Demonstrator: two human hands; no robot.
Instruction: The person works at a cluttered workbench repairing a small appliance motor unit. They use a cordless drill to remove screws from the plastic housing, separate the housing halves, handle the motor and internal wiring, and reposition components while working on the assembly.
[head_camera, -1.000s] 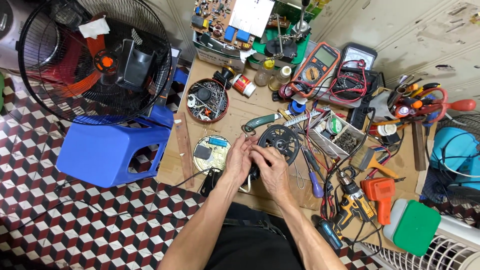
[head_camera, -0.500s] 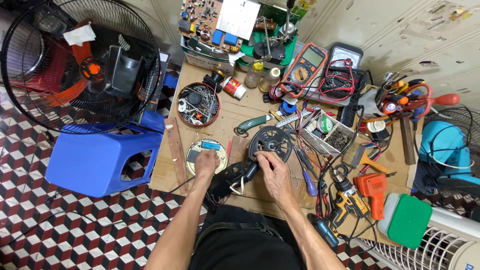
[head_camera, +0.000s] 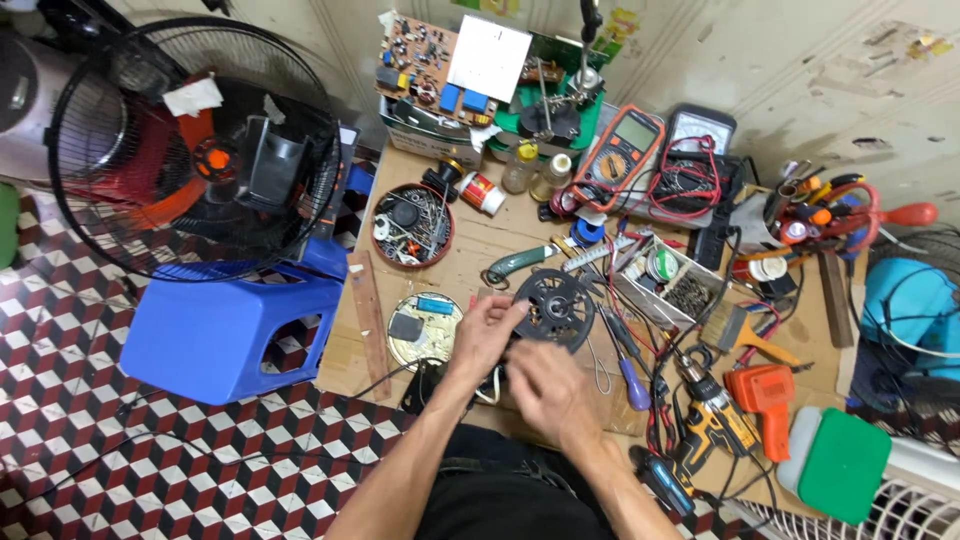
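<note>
On the cluttered wooden board (head_camera: 480, 250), left hand (head_camera: 487, 333) pinches the black motor disc (head_camera: 555, 308); right hand's (head_camera: 545, 388) grip unclear.

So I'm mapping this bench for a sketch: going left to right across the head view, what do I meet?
Fan → blue plastic stool → round tin of screws → black motor disc → orange multimeter → orange glue gun → green lid.

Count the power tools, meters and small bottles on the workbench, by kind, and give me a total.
Power tools: 2, a yellow drill and an orange one.
Meters: 2, an orange meter and a black meter.
Small bottles: 2, a clear bottle and a second bottle beside it.
Total: 6.
</note>
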